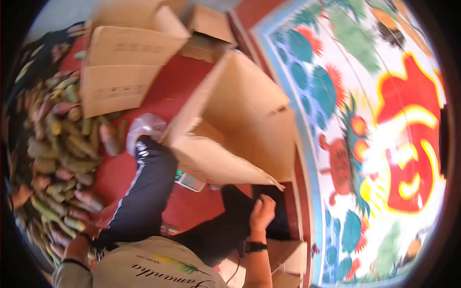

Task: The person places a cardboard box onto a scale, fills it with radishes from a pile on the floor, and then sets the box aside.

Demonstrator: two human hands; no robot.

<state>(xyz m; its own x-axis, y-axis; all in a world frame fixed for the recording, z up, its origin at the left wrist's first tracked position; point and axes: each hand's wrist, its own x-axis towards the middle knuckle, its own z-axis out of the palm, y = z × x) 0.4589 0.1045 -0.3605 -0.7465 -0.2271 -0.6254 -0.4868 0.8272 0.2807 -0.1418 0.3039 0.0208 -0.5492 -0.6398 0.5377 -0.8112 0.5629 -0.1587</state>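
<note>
My right hand (263, 212), with a dark band at its wrist, is raised over my right leg. Its fingers are curled in, with nothing visible in them. Just ahead of it, a large cardboard box (225, 165) gapes with its flaps up. My left hand (91, 231) is low beside my left thigh, at the edge of a heap of long green and reddish-brown produce (69, 144). Blur and the leg hide its fingers. Between my legs, a small digital scale (190, 182) with lit green digits sits partly behind the box.
A second cardboard box (120, 72) stands ahead on the red floor (115, 177), with a smaller box (209, 31) behind it. A painted wall (345, 144) rises on the right. Another person's hand (20, 196) shows at the left edge. White and brown cardboard (288, 257) lies behind my right arm.
</note>
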